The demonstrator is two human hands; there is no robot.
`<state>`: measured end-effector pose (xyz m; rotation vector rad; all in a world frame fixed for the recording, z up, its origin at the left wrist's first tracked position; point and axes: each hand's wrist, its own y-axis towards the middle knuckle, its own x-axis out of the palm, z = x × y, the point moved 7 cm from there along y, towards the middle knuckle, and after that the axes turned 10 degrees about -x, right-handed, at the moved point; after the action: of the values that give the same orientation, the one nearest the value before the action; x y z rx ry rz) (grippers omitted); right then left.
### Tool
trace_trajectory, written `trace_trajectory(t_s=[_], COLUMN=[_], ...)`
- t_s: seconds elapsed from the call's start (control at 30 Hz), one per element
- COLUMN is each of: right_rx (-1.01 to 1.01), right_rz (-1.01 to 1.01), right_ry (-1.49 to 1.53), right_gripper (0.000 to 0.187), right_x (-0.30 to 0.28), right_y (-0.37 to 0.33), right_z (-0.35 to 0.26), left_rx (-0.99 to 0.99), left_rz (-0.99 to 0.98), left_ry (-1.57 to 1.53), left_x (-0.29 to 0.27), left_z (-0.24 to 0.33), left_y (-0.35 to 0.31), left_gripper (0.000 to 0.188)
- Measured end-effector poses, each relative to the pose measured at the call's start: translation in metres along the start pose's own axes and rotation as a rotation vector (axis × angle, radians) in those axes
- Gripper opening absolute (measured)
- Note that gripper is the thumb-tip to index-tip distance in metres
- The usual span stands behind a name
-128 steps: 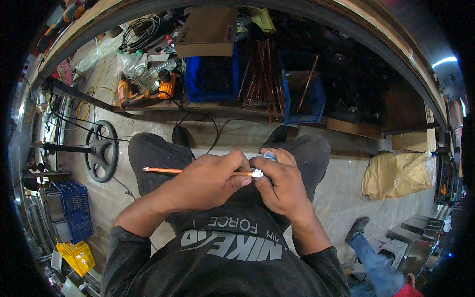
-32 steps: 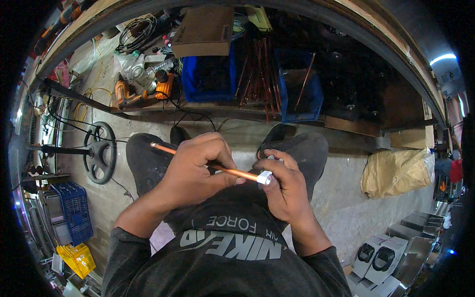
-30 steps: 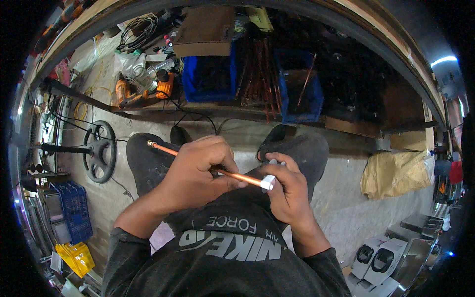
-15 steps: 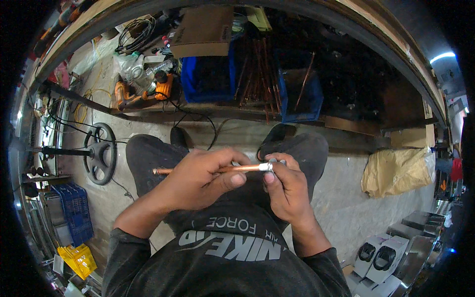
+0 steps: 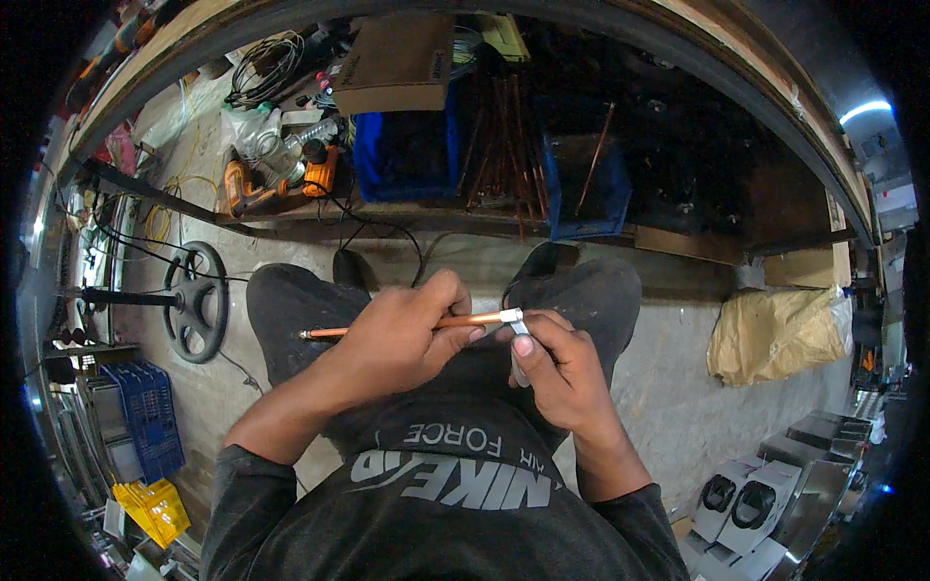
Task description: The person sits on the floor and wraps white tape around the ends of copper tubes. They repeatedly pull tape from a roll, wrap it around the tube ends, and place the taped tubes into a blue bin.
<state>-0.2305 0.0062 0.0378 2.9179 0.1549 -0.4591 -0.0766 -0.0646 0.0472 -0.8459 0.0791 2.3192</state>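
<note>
My left hand (image 5: 392, 344) is closed round a thin copper tube (image 5: 473, 320) held over my lap. The tube's brass-coloured left end sticks out beyond my wrist. White tape (image 5: 511, 316) wraps its right end, and a pale strip (image 5: 520, 329) hangs from there to my right thumb. My right hand (image 5: 567, 373) pinches this strip just beside the tube's end. A greyish piece shows below the thumb; whether it is a roll or loose tape I cannot make out.
Ahead is a low shelf with an orange power drill (image 5: 247, 184), blue bins (image 5: 591, 189), a bundle of copper tubes (image 5: 509, 145) and a cardboard box (image 5: 392, 63). A steering wheel (image 5: 196, 300) stands left; a brown paper sack (image 5: 775, 334) lies right.
My right hand has drawn slightly down from the tube's end, and the tape strip between them now shows. The tube's right end has shifted a little left and up.
</note>
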Motion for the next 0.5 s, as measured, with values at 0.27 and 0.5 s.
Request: trace_trajectory(t_s=[0.27,0.5], right_rx=[-0.001,-0.031], right_rz=[0.051,0.075], right_ry=[0.044,0.021], right_gripper=[0.021,0.023], right_x=[0.003,0.002], right_y=[-0.001,-0.001], right_z=[0.0,-0.004], left_rx=[-0.029,-0.011], left_rz=[-0.217,-0.253], left_ry=[-0.368,-0.213], left_x=[0.009,0.004], left_z=[0.007,0.008], left_y=[0.001,-0.001], left_gripper=[0.023,0.018])
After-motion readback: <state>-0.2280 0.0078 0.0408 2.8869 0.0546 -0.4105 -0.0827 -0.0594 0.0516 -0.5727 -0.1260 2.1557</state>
